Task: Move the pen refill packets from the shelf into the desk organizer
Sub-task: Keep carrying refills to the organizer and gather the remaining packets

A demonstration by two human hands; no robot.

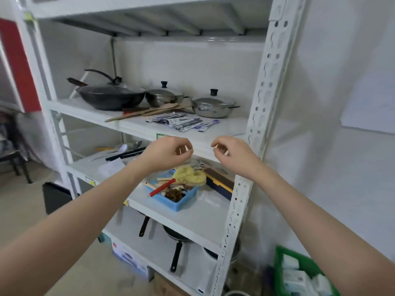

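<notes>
Several pen refill packets point(184, 122), silvery with purple print, lie in a loose pile on the white shelf board point(226, 129) at chest height, in front of the pots. Both my hands are raised just below that board's front edge. My left hand point(168, 153) has loosely curled fingers and holds nothing. My right hand point(232, 153) is likewise loosely curled and empty. Both hands are short of the packets and do not touch them. No desk organizer is recognisable; a blue tray point(177, 201) with brushes and a red pen sits one shelf lower.
A black wok point(111, 97), two steel lidded pots point(213, 105) and wooden spatulas point(147, 111) stand behind the packets. The perforated shelf upright point(259, 107) is at the right. Pans hang on the bottom shelf. A green crate point(299, 272) sits on the floor at right.
</notes>
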